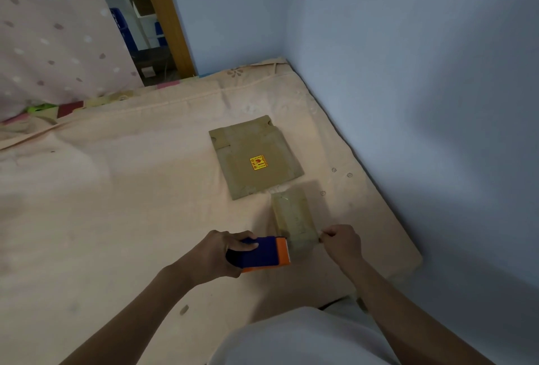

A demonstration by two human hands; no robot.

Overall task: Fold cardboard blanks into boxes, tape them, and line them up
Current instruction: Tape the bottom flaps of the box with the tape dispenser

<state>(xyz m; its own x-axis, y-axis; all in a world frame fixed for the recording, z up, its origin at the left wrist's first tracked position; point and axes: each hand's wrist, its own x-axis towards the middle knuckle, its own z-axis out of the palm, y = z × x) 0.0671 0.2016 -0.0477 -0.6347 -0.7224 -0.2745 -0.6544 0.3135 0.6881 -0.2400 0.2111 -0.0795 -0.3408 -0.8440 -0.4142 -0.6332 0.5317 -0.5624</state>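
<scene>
At the bottom of the frame, right of centre, a pale grey-white cloth [294,338] covers what looks like the person's lap or knee. Two bare forearms rise from the lower edge toward the middle of the frame.

The left hand [217,253], just below centre, grips a tape dispenser [262,253] with a dark blue body and an orange front; the thumb lies along the top of the blue part and the fingers curl round its underside. The dispenser's orange end points to the right.

Just right of it, the right hand [341,243] has its fingers curled in, pinching the free end of a clear tape strip [294,217]. The strip is pulled out between the dispenser's edge and the right fingertips. It looks like a glossy, see-through sheet reaching up toward the centre of the frame. How much of it touches the bed I cannot tell.

Above the tape, near the centre, a flat cardboard blank [255,157] lies unfolded on the peach bedsheet [116,189]. It is olive-brown, with notched corners, and a small yellow and red label [258,162] sits near its middle. The blank's lower right corner is just beside the far end of the tape strip.

The bed runs into the room's corner, where pale blue walls [408,58] fill the right and upper centre. At upper left hangs a pink dotted curtain [52,31], and beside it stands a wooden post [166,14].
</scene>
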